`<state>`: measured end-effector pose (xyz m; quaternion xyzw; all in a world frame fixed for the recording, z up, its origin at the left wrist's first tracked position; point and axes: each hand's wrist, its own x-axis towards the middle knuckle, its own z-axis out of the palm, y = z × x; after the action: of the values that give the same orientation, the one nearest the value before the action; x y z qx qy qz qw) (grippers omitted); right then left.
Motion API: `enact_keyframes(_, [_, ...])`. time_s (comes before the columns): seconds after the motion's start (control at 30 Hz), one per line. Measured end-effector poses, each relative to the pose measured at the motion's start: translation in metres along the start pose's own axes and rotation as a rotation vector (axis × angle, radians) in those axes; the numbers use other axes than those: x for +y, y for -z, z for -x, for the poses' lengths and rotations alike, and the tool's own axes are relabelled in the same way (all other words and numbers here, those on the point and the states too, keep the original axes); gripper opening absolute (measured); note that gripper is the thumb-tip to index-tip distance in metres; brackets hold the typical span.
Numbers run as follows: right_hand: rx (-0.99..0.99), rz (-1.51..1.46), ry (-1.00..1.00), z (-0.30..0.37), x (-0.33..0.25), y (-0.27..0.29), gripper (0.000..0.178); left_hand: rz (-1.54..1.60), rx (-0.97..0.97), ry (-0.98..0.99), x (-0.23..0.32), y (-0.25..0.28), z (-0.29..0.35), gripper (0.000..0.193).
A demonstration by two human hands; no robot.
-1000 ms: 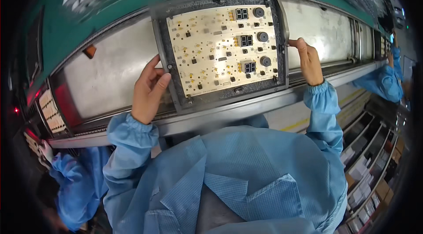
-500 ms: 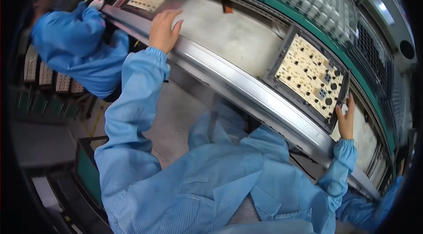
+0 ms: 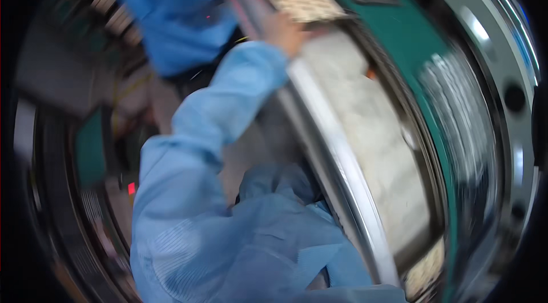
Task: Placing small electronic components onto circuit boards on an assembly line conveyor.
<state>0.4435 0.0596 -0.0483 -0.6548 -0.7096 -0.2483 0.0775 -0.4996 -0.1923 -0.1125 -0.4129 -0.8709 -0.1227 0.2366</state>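
Observation:
My left hand is stretched forward at the near edge of a circuit board in a dark frame, its fingers smeared by motion. Whether it grips the frame or only touches it, I cannot tell. The cream board has rows of small marks, and reddish light falls beside it. A second cream board shows in part at the lower right. My right hand is out of view.
A silver metal rail runs along the pale conveyor bed. Beyond it lie a green ledge and a blurred tray of clear parts. At the upper left stands a co-worker in a blue sleeve.
The view has swung left, blurring much of the scene. My left hand now reaches the far-left framed board. My right hand has left the picture, and the nearer board has shifted to the lower edge.

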Motion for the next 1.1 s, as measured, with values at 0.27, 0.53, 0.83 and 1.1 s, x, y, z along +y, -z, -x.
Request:
enact_keyframes(0.27, [0.413,-0.429,0.278,0.0,-0.11,0.108,0.04,0.556,0.052,0.018,0.135,0.045,0.087,0.038])
enact_keyframes(0.53, [0.255,-0.901,0.546,0.086,-0.38,0.225,0.036,0.801,-0.157,-0.471,0.276,0.123,0.214,0.055])
enact_keyframes(0.83, [0.366,-1.002,0.674,0.152,-0.394,0.173,0.033,1.315,0.394,-0.469,0.188,0.109,0.318,0.019])
enact_keyframes(1.1, [0.507,-1.066,0.445,0.167,-0.357,0.177,0.032,0.904,0.167,0.851,0.056,-0.108,0.467,0.019])
